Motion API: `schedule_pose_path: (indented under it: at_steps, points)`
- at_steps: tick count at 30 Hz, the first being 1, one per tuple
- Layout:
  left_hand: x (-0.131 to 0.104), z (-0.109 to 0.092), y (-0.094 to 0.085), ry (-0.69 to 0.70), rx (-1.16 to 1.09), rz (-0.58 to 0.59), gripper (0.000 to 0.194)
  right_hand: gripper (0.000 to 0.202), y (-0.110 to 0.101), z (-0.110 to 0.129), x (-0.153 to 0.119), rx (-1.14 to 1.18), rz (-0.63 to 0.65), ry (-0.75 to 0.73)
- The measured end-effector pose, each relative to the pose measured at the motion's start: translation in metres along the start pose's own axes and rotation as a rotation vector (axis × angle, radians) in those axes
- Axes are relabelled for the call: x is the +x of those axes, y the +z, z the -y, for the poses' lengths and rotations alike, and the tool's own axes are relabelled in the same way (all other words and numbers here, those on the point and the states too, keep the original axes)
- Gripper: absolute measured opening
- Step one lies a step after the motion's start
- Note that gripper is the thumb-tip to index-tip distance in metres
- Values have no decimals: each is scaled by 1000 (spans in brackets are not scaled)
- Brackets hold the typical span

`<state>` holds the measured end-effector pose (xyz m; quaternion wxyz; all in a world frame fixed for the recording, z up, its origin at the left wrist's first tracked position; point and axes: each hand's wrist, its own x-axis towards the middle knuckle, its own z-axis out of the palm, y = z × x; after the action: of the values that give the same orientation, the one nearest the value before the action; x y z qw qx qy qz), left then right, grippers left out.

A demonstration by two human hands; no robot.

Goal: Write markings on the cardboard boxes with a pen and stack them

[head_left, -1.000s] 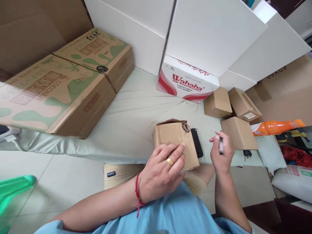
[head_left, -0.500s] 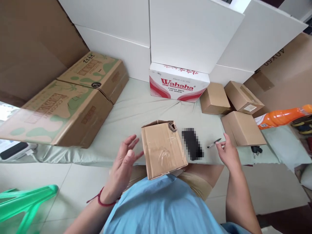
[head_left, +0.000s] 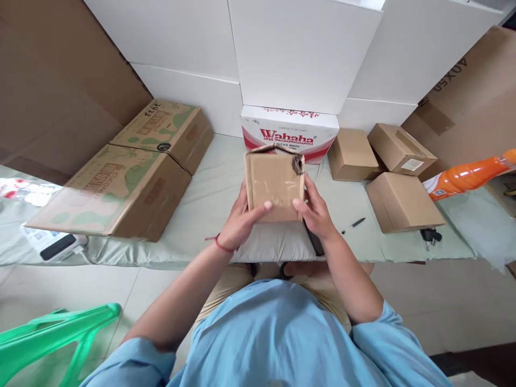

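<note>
Between my two hands is a small cardboard box [head_left: 274, 180], held up over the table in front of me. A dark, torn hole marks its upper right corner, and clear tape shows on the near face. My left hand [head_left: 245, 212] grips its left side, the thumb lying on the near face. On the opposite side my right hand [head_left: 315, 210] clasps it, thumb also on the near face. The other fingers are partly hidden by the box. A black phone [head_left: 313, 239] lies on the cloth, partly covered by my right hand. Farther right rests a pen [head_left: 353, 225].
A white and red water carton [head_left: 289, 126] stands behind the held box. Several brown boxes [head_left: 405, 201] and an orange bottle [head_left: 467, 174] are at the right, with keys [head_left: 430, 235] nearby. Two large cartons [head_left: 157, 188] fill the left. A green stool [head_left: 60, 333] stands on the floor.
Both hands have closed on the cardboard box; the right one came in from beside the pen. The box has moved away from my body, toward the water carton, and now tilts differently.
</note>
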<state>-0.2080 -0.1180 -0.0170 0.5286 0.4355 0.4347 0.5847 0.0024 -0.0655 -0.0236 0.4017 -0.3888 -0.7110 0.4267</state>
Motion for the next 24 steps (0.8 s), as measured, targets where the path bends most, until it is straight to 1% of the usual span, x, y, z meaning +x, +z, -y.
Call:
schedule_pose_path:
  at_steps: [1,2,3,5,6,7,9,11,12,13,14,16,17,19,21,24]
  points:
    - [15,3,4,21,-45,-38,101,84,2,-8,14,28,-31,-5]
    - [28,6,8,0,-88,-76,100,83,3,-15,26,44,-55,9]
    - [39,9,13,-66,-113,-117,96,82,5,-22,35,56,-71,39]
    - [51,13,19,-204,-114,-193,89,81,4,-31,39,61,-62,92]
    - [53,15,21,-249,-96,-226,86,81,1,-34,33,50,-55,107]
    - [52,16,22,-271,-79,-248,85,79,-3,-36,22,19,-59,112]
    - [47,16,21,-273,-67,-259,84,76,-15,-41,-14,-137,-122,114]
    - [41,16,19,-274,-76,-249,83,73,-27,-46,-61,-444,-235,151]
    - [38,16,19,-277,-79,-241,82,73,-31,-49,-85,-605,-272,195]
    - [36,15,19,-276,-73,-236,80,76,-32,-52,-108,-738,-280,248]
    - [34,16,19,-271,-61,-232,78,79,-31,-55,-128,-839,-262,306]
    - [31,18,19,-250,-35,-225,75,83,-22,-60,-158,-956,-207,396]
    - [29,21,19,-239,-23,-222,74,84,-15,-62,-167,-992,-190,431]
    - [26,27,20,-218,11,-228,72,84,0,-65,-172,-1038,-194,468]
    - [24,33,19,-184,111,-237,68,81,10,-66,-164,-1057,-216,471]
    - [24,40,14,-66,411,-273,58,81,14,-67,-144,-1057,-220,483]
